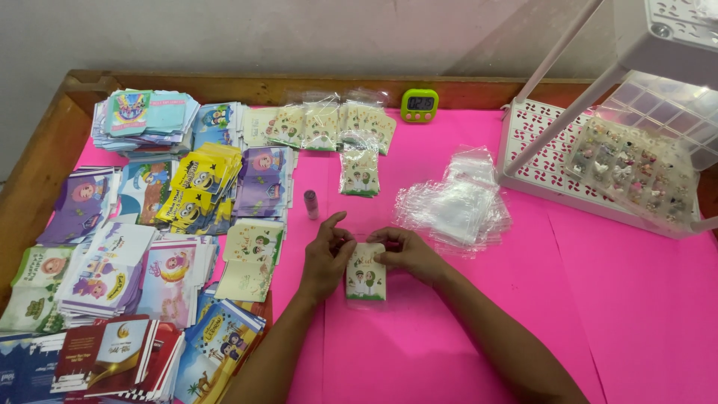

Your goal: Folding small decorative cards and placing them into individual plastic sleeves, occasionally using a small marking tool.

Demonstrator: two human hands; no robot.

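Looking down from the head camera, two bare hands meet at the lower centre of the frame over a counter covered in bright pink sheeting. Both hands pinch the top edge of a small cream envelope printed with two cartoon figures; it lies flat on the pink surface. The left hand grips its upper left corner with curled fingers, index finger raised. The right hand holds the upper right corner, fingers closed on it.

Just to the right of the hands lies a loose heap of clear plastic sleeves. Above the hands, a small pink tube stands upright, and a bagged stack of matching envelopes rests near it. Stacks of colourful cartoon envelopes fill the left side of the frame. At the top centre sits a green digital timer. In the upper right stands a white rack bearing a clear compartment box of small trinkets.
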